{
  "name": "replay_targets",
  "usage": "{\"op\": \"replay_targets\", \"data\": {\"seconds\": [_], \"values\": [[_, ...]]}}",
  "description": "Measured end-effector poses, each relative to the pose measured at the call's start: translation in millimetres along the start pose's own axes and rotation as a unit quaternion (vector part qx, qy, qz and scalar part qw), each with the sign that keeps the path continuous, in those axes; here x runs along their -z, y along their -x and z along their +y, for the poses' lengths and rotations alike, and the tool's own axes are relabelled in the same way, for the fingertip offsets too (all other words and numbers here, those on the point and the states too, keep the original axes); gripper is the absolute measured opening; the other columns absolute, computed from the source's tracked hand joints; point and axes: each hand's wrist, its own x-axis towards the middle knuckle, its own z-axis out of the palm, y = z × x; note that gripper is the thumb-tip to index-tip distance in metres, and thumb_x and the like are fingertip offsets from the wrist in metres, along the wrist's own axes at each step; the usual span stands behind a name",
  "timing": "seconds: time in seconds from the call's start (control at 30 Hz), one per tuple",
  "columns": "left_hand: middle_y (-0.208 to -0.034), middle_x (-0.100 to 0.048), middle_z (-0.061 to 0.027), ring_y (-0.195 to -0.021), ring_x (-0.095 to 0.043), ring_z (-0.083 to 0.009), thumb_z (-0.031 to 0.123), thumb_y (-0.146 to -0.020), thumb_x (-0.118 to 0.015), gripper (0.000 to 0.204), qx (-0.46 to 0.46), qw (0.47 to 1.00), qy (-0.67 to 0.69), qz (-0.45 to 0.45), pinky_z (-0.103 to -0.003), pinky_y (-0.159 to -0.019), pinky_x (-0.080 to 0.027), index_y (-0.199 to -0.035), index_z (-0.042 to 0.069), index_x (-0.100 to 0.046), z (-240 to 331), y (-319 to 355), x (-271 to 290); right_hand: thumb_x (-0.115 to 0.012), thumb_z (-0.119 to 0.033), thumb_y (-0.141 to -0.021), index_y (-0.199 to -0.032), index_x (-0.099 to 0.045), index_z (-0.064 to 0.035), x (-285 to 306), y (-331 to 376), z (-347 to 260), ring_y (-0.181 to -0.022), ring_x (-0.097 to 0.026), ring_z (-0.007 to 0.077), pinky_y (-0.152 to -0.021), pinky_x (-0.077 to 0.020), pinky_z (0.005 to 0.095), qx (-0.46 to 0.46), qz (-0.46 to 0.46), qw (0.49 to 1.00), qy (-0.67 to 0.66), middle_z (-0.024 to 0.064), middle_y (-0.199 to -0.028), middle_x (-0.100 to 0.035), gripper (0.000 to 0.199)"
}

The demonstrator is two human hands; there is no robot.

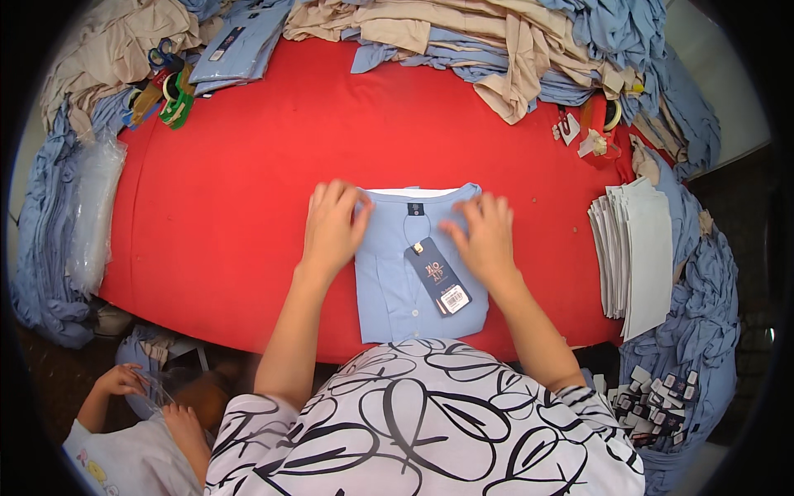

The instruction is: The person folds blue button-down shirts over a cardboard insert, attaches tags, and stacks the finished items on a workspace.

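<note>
Folded blue shirt [382, 273] appears under squaring, left hand [332, 227] at eleven o'clock, right hand [486, 238] at one, grasp indeterminable from here; next move calls for level corners.

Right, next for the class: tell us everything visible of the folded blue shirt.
The light-blue shirt, apparently thin fabric, lies flat, folded into a rough rectangle on the red table cover, neckline at the far end. White shows along that edge. A dark neck label sits at top centre; below, a strung navy hang tag with a white barcode sticker lies slanted beside a pale button. The left grip and right grip, both open, are at its upper corners; contact is unclear.
</note>
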Motion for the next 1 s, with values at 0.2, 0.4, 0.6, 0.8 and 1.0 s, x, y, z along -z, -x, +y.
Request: {"op": "replay_targets", "data": {"seconds": [0.2,0.4,0.6,0.8,1.0], "values": [[-0.101,-0.059,-0.006,-0.094,-0.052,-0.0276,0.021,-0.078,-0.079,0.024,-0.051,0.995,0.059,-0.055,-0.039,-0.083,-0.042,-0.091,0.008,-0.064,29.9,76.2,-24.7,-0.07,-0.013,-0.086,-0.128,-0.056,-0.0065,-1.2,40.4,-37.1,-0.085,-0.062,0.024,-0.075,-0.05,0.0345,-0.09,-0.136,0.961,-0.222,0.009,-0.089,-0.059,0.044],[-0.106,-0.061,-0.0084,-0.098,-0.055,-0.0285,0.015,-0.079,-0.077,0.033,-0.04,0.998,0.036,-0.029,-0.039,-0.085,-0.044,-0.108,0.006,-0.065,39.8,96.8,-20.1,-0.063,0.004,-0.088,-0.133,-0.049,-0.0045,26.7,12.6,-0.1,-0.064,-0.054,0.0056,-0.052,-0.0455,0.0201,-0.327,-0.11,0.778,-0.525,0.0008,-0.083,-0.056,0.047],[-0.132,-0.057,-0.0184,-0.113,-0.062,-0.0321,-0.006,-0.087,-0.051,0.042,0.042,0.974,0.22,-0.031,-0.04,-0.097,-0.049,-0.127,0.0,-0.058,49.1,116.8,-33.7,-0.067,-0.001,-0.088,-0.128,-0.055,-0.0028,-2.6,47.7,-35.1,-0.067,-0.061,0.0143,-0.055,-0.0511,0.0266,-0.168,-0.184,0.913,-0.322,0.0069,-0.086,-0.061,0.042],[-0.126,-0.061,-0.021,-0.103,-0.069,-0.0301,-0.012,-0.086,-0.042,0.044,0.065,0.939,0.329,-0.071,-0.037,-0.093,-0.054,-0.125,-0.001,-0.06,28.3,105.8,-1.9,-0.068,-0.009,-0.09,-0.118,-0.063,-0.0013,4.5,8.5,6.0,-0.075,-0.063,0.0215,-0.07,-0.0529,0.0366,-0.107,-0.046,0.976,-0.182,0.0143,-0.095,-0.066,0.03],[-0.113,-0.068,-0.0069,-0.103,-0.059,-0.0272,0.01,-0.087,-0.059,0.029,-0.053,0.985,0.13,-0.104,-0.038,-0.093,-0.043,-0.113,0.008,-0.071,54.4,93.6,0.7,-0.07,-0.01,-0.087,-0.114,-0.069,-0.0019,-26.7,-46.2,74.3,-0.084,-0.061,0.015,-0.073,-0.0494,0.0274,-0.285,-0.123,0.878,-0.365,0.0079,-0.098,-0.068,0.028]]}}
